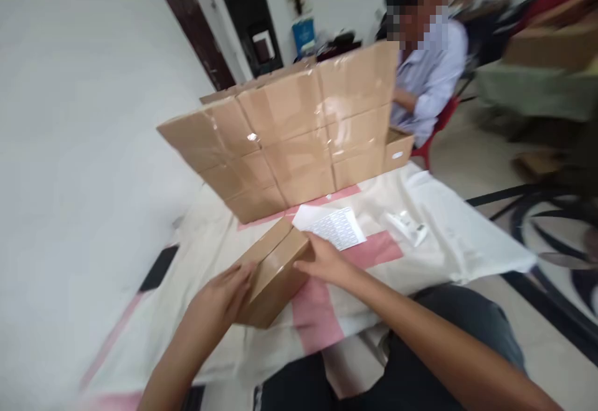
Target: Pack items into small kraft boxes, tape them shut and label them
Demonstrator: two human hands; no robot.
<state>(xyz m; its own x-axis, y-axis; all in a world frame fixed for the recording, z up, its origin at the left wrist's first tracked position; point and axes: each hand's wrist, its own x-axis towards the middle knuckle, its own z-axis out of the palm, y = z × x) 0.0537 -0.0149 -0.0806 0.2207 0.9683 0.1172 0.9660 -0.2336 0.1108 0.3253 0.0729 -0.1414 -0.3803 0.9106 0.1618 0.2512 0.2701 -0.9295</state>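
A small brown cardboard box (275, 274) with closed top flaps is at the front of the cloth-covered table. My left hand (228, 292) grips its near left side, fingers over the top edge. At its far right end, my right hand (322, 258) holds the corner with thumb and fingers. Whether the box rests on the cloth or is slightly raised, I cannot tell. Just beyond it lie printed white sheets (339, 229), which look like label sheets.
A wall of stacked, taped cardboard boxes (294, 137) stands behind the sheets. To the right lies a white object (407, 227); a black flat object (159, 268) lies at the table's left edge. Another person (434, 75) sits behind the stack, beside an open box (399, 149).
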